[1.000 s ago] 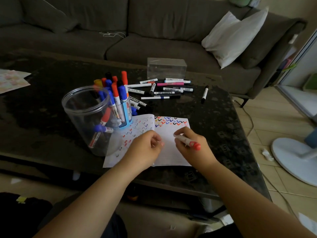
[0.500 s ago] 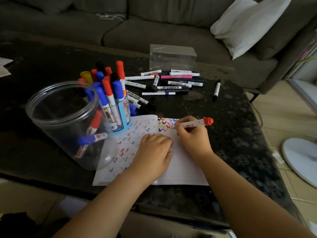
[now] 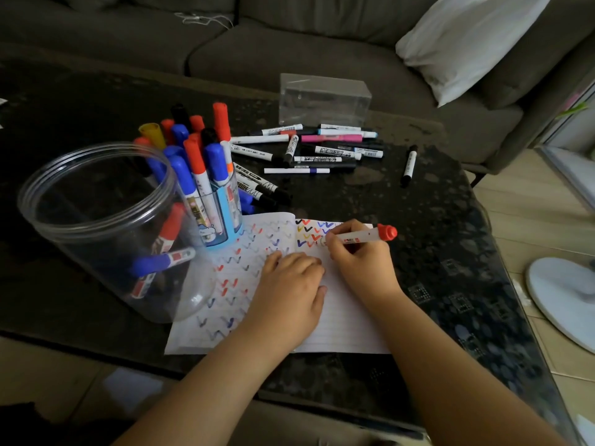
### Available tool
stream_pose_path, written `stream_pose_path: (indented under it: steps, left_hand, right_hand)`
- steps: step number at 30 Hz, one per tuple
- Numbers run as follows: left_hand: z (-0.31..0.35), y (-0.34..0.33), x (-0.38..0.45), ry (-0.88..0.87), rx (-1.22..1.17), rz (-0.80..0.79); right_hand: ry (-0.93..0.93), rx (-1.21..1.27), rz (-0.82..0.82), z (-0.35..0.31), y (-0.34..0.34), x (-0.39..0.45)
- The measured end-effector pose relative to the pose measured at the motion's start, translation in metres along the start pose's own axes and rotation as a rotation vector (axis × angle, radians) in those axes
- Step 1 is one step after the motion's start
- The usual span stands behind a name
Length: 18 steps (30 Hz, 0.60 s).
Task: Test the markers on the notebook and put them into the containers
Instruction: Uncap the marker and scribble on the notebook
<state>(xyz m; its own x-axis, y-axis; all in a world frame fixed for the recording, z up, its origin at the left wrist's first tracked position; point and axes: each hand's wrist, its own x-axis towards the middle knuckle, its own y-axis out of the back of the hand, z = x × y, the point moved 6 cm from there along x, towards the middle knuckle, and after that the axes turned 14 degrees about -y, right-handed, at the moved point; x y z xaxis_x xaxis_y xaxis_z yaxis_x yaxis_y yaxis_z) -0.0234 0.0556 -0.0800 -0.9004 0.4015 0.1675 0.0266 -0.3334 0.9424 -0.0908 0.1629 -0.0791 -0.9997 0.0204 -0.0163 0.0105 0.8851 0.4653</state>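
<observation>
An open notebook (image 3: 341, 320) lies on the dark table, its pages marked with coloured ticks. My right hand (image 3: 360, 262) grips a white marker with a red end (image 3: 367, 235), its tip on the right page near the ticks. My left hand (image 3: 289, 294) presses flat on the notebook's middle. A large clear jar (image 3: 96, 226) at the left holds a few markers. Beside it a small blue cup (image 3: 222, 220) is packed with upright red, blue and black markers. Several loose markers (image 3: 309, 149) lie behind the notebook.
A clear plastic box (image 3: 325, 98) stands at the table's far edge, with a single black marker (image 3: 409, 165) to its right. A grey sofa with a white pillow (image 3: 463, 43) is behind. A white fan base (image 3: 563, 297) sits on the floor at the right.
My right hand turned the marker from held loosely to tip-down on the right page. My left hand flattened onto the notebook. The camera moved closer.
</observation>
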Motion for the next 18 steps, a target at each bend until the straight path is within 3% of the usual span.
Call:
stream_pose_path:
  steps: [15,18]
  left_hand:
    - [-0.0012,0.0012,0.0006,-0.008,0.003,0.052]
    - [-0.0018,0.006,-0.0018,0.02,-0.101,0.135]
  right_hand:
    - [-0.046,0.0,0.047,0.005,0.0024,0.0014]
    - [-0.033,0.063,0.078,0.0047,0.0073,-0.0006]
